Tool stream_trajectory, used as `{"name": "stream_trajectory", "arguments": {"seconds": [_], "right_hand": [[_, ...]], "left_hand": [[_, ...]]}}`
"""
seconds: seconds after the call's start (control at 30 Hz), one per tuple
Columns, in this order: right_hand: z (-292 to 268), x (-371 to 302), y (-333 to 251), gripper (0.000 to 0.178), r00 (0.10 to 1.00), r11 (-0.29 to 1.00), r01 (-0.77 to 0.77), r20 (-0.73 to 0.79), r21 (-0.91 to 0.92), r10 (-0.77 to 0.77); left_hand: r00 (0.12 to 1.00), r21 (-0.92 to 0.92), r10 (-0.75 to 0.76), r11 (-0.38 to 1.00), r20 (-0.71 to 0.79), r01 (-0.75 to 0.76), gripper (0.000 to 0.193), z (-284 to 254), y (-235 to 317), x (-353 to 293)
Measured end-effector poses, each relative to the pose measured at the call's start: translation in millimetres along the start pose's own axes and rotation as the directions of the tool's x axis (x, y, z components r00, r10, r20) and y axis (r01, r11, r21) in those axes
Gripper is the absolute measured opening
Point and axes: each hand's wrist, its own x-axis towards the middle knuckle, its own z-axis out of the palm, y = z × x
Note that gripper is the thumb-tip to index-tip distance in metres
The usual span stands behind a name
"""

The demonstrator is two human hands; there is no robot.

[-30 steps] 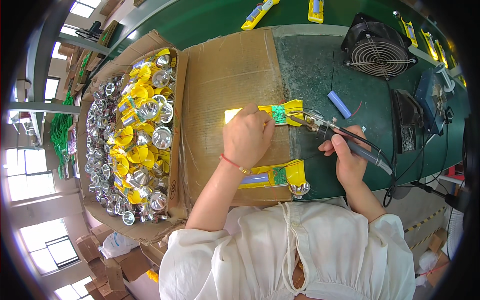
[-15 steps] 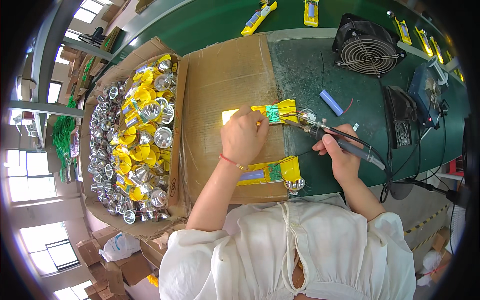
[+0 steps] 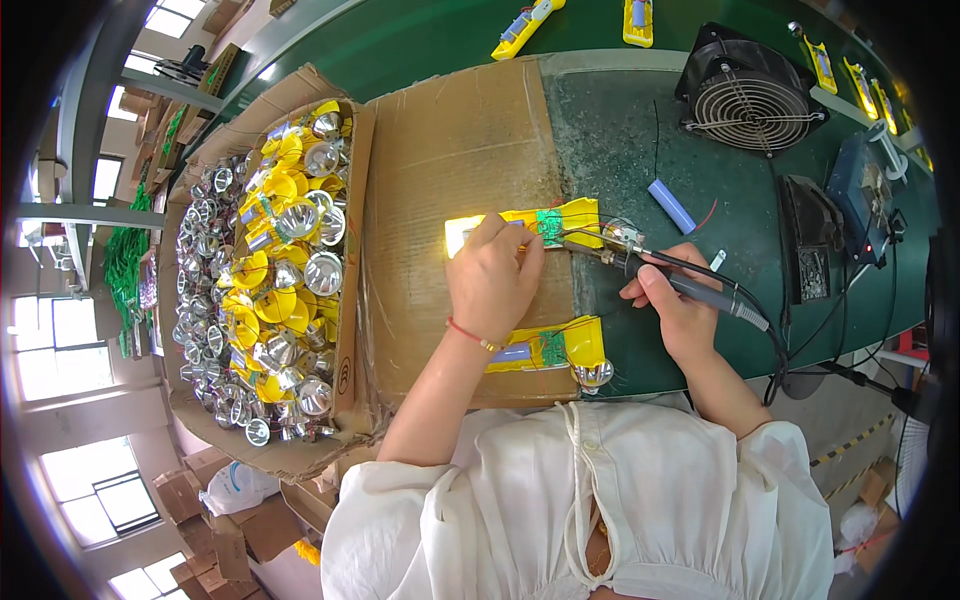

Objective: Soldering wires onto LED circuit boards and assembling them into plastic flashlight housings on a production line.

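Note:
My left hand [image 3: 495, 280] lies over the left part of a yellow flashlight housing [image 3: 580, 215], its fingers closed on it and hiding part of the inside. A green circuit board [image 3: 549, 224] shows to the right of the fingers, and the housing's left end glows brightly. In my right hand [image 3: 682, 318] is a soldering iron [image 3: 705, 292], its tip pointing left, close to the board; whether it touches cannot be made out. A silver reflector [image 3: 620, 232] sits by the housing's right end. Nearer to me lies a second yellow housing [image 3: 584, 342] with a blue battery [image 3: 512, 353].
A cardboard box [image 3: 358, 250] full of yellow housings and reflectors stands at left. The work lies on a cardboard sheet [image 3: 450, 130]. At right are a loose blue battery [image 3: 671, 206], a black fan [image 3: 752, 108] and a blue soldering station [image 3: 855, 190] with cables.
The soldering iron's tip has come slightly left, nearer the circuit board. My left fingers have shifted a little on the housing. The whole view has moved slightly.

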Motion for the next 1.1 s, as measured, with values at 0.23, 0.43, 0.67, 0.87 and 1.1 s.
{"name": "stream_trajectory", "arguments": {"seconds": [0.23, 0.43, 0.67, 0.87, 1.1], "right_hand": [[-6.1, -4.0, -4.2, 0.013, 0.996, 0.995, 0.077, -0.048, 0.067, -0.074], [-14.2, -11.4, -8.9, 0.013, 0.995, 0.992, 0.078, -0.073, 0.094, -0.071], [-23.4, -21.6, -10.6, 0.011, 0.992, 0.992, 0.088, -0.101, 0.096, -0.078], [-32.4, -28.0, -10.2, 0.01, 0.988, 0.994, 0.085, -0.138, 0.073, -0.075], [-43.1, -34.9, -13.1, 0.013, 0.978, 0.995, 0.088, -0.191, 0.037, -0.079]], "left_hand": [[1.0, 0.002, 0.025, 1.0, -0.007, -0.025, 0.008, -0.1, -0.6, 0.6], [1.0, -0.016, 0.0, 1.0, 0.001, 0.0, 0.009, -1.0, 1.5, 2.2], [1.0, 0.006, -0.022, 1.0, 0.01, 0.022, 0.015, -4.7, 4.7, 2.9], [0.978, 0.057, -0.189, 0.981, 0.086, 0.184, 0.026, -6.1, 14.6, 7.1], [0.971, 0.078, -0.23, 0.971, 0.065, 0.225, 0.024, -2.4, 14.9, 6.1]]}}
